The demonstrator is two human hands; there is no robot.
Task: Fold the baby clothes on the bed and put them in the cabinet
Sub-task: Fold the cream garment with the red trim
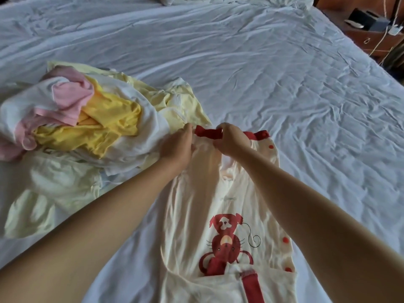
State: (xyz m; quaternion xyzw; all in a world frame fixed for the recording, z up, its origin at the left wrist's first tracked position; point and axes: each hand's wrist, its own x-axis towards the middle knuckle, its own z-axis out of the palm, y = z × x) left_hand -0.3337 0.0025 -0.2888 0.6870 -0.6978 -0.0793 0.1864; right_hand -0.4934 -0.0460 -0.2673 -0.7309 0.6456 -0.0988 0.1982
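Note:
A cream baby romper (pixel 236 204) with red trim, red snaps and a red animal print lies lengthwise on the white bed sheet (pixel 273 73). At its far end my left hand (pixel 178 145) and my right hand (pixel 229 139) each pinch one end of a red cuff (pixel 207 132). A sleeve with a red cuff is folded over the near part of the romper. To the left sits a loose pile of baby clothes (pixel 87 119) in pink, yellow, white and pale yellow.
A wooden nightstand (pixel 371 38) with dark boxes and cables stands past the bed's far right corner. A crumpled white duvet (pixel 236 1) lies along the head of the bed. The wrinkled sheet stretches wide to the right and beyond the romper.

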